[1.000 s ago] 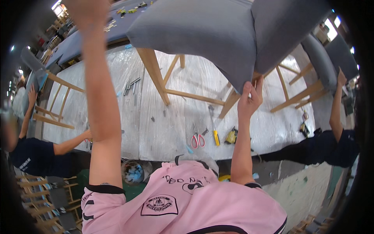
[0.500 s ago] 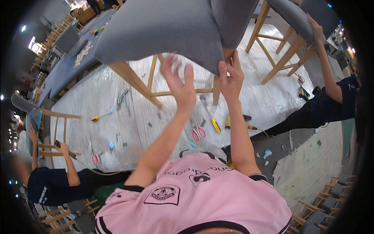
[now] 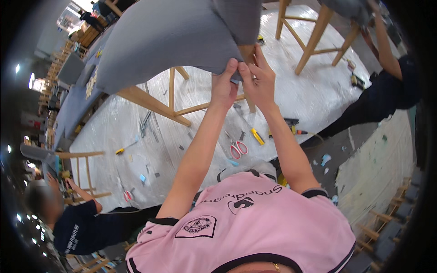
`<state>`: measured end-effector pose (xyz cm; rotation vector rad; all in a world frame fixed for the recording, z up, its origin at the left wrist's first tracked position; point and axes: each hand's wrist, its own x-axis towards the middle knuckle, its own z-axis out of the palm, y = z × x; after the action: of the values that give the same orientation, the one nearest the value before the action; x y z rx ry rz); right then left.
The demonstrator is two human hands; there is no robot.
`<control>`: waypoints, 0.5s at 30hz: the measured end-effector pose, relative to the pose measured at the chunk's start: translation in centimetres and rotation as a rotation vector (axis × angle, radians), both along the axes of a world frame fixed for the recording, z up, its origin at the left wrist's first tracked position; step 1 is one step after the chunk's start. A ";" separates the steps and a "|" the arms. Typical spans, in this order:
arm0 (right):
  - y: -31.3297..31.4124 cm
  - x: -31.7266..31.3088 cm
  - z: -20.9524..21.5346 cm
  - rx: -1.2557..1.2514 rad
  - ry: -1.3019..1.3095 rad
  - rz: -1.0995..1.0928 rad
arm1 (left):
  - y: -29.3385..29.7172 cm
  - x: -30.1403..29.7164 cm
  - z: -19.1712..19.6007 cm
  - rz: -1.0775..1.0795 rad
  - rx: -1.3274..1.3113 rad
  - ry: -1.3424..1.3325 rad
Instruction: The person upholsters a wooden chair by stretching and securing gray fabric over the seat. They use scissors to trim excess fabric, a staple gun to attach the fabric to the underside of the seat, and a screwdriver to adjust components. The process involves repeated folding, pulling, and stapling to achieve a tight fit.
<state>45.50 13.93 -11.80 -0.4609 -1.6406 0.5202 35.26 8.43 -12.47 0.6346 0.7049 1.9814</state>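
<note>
An upholstered chair with grey fabric (image 3: 159, 48) and pale wooden legs (image 3: 152, 107) stands in front of me. My left hand (image 3: 223, 88) is closed on the fabric's hanging lower corner, its thumb pointing up. Right beside it, my right hand (image 3: 260, 84) pinches the same corner, thumb in front, with its fingers reaching behind toward the wooden corner (image 3: 246, 53). The two thumbs almost meet. The hands hide the corner's tip and what lies behind it.
A plastic-covered worktable (image 3: 159, 175) carries red-handled scissors (image 3: 238, 150), a yellow-handled tool (image 3: 257, 136) and another yellow-handled tool (image 3: 120, 150). A power tool (image 3: 291, 127) lies near its edge. Co-workers at left (image 3: 77, 227) and right (image 3: 393, 86) handle other chairs.
My left hand, spread and apart from the fabric before, has moved right and closed on the corner. My right hand stays at the corner. The view has shifted slightly.
</note>
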 end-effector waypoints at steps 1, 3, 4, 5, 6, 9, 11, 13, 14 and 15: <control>-0.3 0.0 0.0 -0.019 -0.015 -0.009 | 0.0 -0.3 -0.3 0.035 0.010 0.050; -0.5 -0.3 -0.1 -0.013 0.017 -0.037 | -0.1 -0.6 -0.2 0.038 -0.019 0.060; -0.2 -0.6 -0.4 0.021 0.024 -0.056 | -0.4 -0.2 0.4 0.067 -0.028 0.071; 0.0 -0.8 -0.7 0.055 0.030 -0.074 | -0.5 0.1 0.8 0.096 -0.038 0.083; -0.1 -0.7 -0.9 0.038 0.025 -0.088 | -0.5 0.2 0.9 0.089 -0.067 0.093; -1.4 -0.6 -0.4 0.046 -0.008 -0.195 | -1.1 -0.3 1.0 0.106 -0.123 0.132; -2.2 -0.7 -0.1 -0.066 0.047 -0.190 | -1.1 0.1 1.4 0.088 -0.126 0.164; -3.1 -0.9 0.1 -0.397 0.171 0.056 | -1.6 0.2 2.0 0.055 -0.156 0.186; -3.5 -0.9 0.2 -0.642 0.246 0.284 | -1.9 0.2 2.2 0.038 -0.171 0.195; -3.8 -0.9 0.2 -0.886 0.320 0.514 | -2.1 0.0 2.1 0.018 -0.205 0.194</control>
<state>44.56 10.09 -11.55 -0.5495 -1.1394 1.6429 35.28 6.36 -10.33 0.7030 1.0203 1.8488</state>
